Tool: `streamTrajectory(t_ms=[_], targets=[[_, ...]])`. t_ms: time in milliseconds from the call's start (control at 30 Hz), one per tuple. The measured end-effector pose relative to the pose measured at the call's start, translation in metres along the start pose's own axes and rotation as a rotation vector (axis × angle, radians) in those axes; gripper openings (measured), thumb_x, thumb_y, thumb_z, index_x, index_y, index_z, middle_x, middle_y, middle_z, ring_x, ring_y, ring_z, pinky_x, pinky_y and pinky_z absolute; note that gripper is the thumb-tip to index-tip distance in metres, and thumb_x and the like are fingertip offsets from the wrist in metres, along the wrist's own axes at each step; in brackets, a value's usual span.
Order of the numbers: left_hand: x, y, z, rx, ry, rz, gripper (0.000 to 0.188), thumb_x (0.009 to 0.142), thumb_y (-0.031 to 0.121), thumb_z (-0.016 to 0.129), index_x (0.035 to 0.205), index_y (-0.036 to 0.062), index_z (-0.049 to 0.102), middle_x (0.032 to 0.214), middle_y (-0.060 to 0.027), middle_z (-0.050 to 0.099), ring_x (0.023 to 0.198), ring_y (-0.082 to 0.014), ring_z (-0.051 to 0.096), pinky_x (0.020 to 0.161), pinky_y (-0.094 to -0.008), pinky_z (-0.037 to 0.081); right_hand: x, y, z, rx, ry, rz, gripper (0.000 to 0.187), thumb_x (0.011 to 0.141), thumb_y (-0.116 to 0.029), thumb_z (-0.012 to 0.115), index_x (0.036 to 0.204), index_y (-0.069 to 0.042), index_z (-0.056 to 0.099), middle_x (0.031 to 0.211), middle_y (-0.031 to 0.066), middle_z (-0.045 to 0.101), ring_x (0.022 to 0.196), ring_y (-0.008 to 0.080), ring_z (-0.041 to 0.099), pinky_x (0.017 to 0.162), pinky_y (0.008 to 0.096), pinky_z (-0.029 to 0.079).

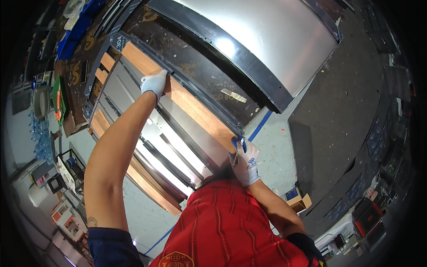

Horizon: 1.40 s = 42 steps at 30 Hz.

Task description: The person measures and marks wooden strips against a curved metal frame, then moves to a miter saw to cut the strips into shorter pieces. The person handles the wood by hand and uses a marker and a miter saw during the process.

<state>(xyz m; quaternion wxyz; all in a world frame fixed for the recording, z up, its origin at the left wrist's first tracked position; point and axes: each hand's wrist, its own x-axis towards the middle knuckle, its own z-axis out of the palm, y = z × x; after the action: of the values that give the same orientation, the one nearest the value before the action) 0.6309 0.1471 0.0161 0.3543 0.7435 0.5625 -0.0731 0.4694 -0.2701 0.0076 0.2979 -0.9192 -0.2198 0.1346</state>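
A long, flat wooden board runs diagonally along the upper edge of a metal panel with dark ribs. My left hand, in a white glove, grips the board around its middle, with its fingertips partly hidden. At the board's near end, beside the panel's corner, my right hand is closed; its glove is white with blue finger pads. Just beyond the board, a dark metal rail lies parallel to it. Along the panel's opposite side are more wooden strips.
The panel rests on a dark worktable. A large shiny metal sheet with a dark frame lies farther off. A small light-coloured strip is on the table. Blue bins stand at the far left; an open cardboard box is at right.
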Motion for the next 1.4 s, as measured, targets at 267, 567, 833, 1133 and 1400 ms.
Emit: streamTrajectory(t_ms=[267,567,833,1133,1400], targets=[[0.019,-0.028,0.012,0.003,0.111,0.056,0.08,0.094,0.054,0.084,0.129,-0.0168,0.068,0.121,-0.0236,0.077,0.103,-0.0257,0.08,0.087,-0.0381,0.066,0.001,-0.002,-0.001,-0.005,-0.012,0.014,0.069,0.079,-0.01,0.089,0.144,-0.008,0.068,0.141,0.0203,0.066,0.125,0.0433,0.064,0.104,0.0547,0.048],[-0.021,-0.042,0.0,-0.421,-0.083,0.056,0.075,0.1,0.046,0.082,0.136,-0.0155,0.058,0.121,-0.0222,0.072,0.099,-0.0292,0.079,0.084,-0.0412,0.069,-0.001,0.003,-0.007,0.089,-0.009,0.006,0.075,0.075,-0.012,0.093,0.145,-0.009,0.066,0.14,0.0202,0.068,0.122,0.0438,0.065,0.103,0.0549,0.051],[-0.067,-0.094,0.018,-0.587,-0.231,0.009,0.012,0.111,0.009,0.06,0.116,-0.0016,0.061,0.092,-0.0127,0.071,0.072,-0.0233,0.072,0.068,-0.039,0.067,-0.016,0.013,-0.01,0.073,0.056,-0.006,0.067,0.08,-0.021,0.092,0.141,-0.009,0.07,0.13,0.0219,0.07,0.115,0.0434,0.067,0.095,0.0548,0.053],[-0.13,-0.086,0.042,-0.217,-0.061,0.186,0.063,0.099,0.029,0.086,0.141,-0.0065,0.054,0.113,-0.0148,0.071,0.088,-0.0235,0.077,0.072,-0.0349,0.066,-0.02,0.013,-0.013,0.074,0.097,-0.112,0.063,0.083,-0.021,0.091,0.141,-0.01,0.07,0.132,0.018,0.071,0.119,0.0414,0.067,0.096,0.0538,0.051],[-0.131,-0.059,0.076,0.046,0.064,0.053,0.111,0.077,0.049,0.099,0.151,-0.014,0.045,0.151,-0.0338,0.053,0.14,-0.0451,0.059,0.12,-0.0449,0.048,-0.055,0.034,0.007,0.267,0.258,0.186,0.071,0.081,0.0,0.088,0.147,-0.007,0.065,0.136,0.019,0.066,0.123,0.0413,0.064,0.108,0.0483,0.054]])
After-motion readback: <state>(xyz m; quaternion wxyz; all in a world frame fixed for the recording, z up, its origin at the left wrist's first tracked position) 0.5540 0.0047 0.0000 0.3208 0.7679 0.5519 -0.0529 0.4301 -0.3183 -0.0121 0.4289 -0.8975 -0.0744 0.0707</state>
